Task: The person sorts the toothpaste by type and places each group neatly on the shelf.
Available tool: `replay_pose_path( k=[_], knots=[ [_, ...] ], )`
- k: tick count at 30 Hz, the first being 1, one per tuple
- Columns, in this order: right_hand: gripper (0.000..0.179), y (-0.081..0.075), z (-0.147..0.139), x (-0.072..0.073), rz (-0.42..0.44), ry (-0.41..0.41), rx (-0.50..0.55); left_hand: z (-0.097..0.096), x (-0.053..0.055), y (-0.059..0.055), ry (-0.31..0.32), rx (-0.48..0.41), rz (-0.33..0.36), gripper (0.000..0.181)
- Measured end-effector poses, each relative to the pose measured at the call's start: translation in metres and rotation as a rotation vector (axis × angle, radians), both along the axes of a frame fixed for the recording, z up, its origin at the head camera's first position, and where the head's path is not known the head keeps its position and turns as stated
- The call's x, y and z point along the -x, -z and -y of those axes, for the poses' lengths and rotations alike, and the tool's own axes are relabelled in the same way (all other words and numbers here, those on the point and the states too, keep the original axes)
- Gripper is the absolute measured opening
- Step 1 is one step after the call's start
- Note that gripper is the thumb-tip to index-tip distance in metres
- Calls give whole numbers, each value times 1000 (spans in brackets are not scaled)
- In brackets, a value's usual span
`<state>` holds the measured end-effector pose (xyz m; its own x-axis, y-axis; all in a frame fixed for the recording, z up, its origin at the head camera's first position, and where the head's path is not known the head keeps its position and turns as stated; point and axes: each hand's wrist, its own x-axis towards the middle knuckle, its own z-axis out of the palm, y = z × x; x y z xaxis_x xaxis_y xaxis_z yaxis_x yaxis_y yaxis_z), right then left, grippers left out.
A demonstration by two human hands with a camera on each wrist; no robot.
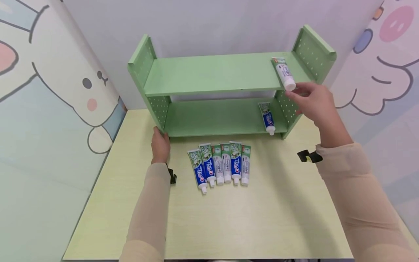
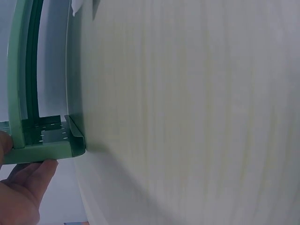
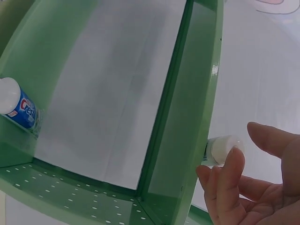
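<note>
On the upper right of a green two-tier shelf (image 1: 212,74) lies a white and green toothpaste tube (image 1: 283,72), its white cap reaching over the front edge. My right hand (image 1: 312,100) is beside that cap; the right wrist view shows the thumb (image 3: 269,138) apart from it and a fingertip overlapping it, touch unclear. A blue and green Crest toothpaste tube (image 1: 267,118) lies on the lower tier, at the right. My left hand (image 1: 160,146) grips the shelf's lower left side panel, thumb and fingers on opposite faces in the left wrist view.
Several toothpaste tubes (image 1: 226,163), blue ones and white ones, lie in a row on the pale wooden table (image 1: 255,222) before the shelf. Behind stands a plain wall (image 1: 212,29); cartoon-painted walls flank the table on both sides.
</note>
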<state>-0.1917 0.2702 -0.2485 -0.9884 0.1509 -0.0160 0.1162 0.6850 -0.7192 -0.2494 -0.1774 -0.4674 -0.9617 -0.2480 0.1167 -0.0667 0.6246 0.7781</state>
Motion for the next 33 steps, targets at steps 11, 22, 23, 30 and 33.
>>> replay_pose_path(
  k=[11, 22, 23, 30, 33],
  knots=[
    [66, 15, 4, -6, -15, -21, -17, 0, 0, -2, -4, -3, 11, 35],
    [66, 37, 11, -8, 24, -59, 10, 1, 0, -1, -1, 5, 9, 35],
    [66, 39, 11, -8, 25, -61, 9, 1, 0, -1, -1, 5, 10, 35],
    [65, 50, 14, -8, 40, -82, 6, 1, 0, -2, -5, -1, 18, 36],
    [64, 54, 16, -9, 44, -85, 9, 0, 0, -2, -9, -4, 27, 37]
  ],
)
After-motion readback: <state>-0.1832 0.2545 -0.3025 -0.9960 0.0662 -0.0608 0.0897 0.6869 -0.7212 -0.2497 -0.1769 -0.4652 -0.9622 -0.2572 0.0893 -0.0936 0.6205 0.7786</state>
